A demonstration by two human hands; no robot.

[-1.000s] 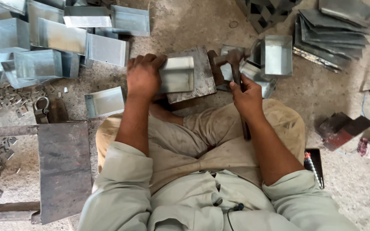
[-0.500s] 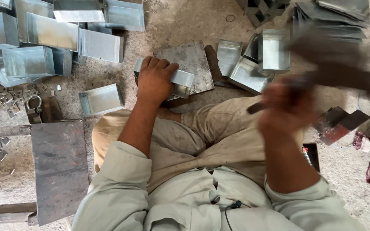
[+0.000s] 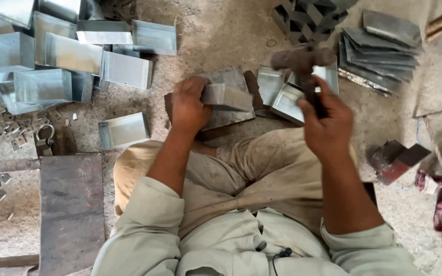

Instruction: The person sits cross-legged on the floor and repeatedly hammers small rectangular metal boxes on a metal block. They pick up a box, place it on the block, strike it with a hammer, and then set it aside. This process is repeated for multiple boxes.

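Observation:
My left hand grips a small bent sheet-metal piece and holds it down on a flat steel block on the ground in front of my knees. My right hand is closed around the handle of a hammer, whose blurred head hangs above and to the right of the block. I sit cross-legged in light clothes.
Several folded metal channels are piled at the upper left, and one lies near my left knee. Flat grey sheets are stacked at the upper right. More bent pieces lie beside the block. A steel plate sits at the lower left.
My right hand swung the hammer out to the right and has brought it back up above the block. My left hand has kept the metal piece on the block, shifting it slightly.

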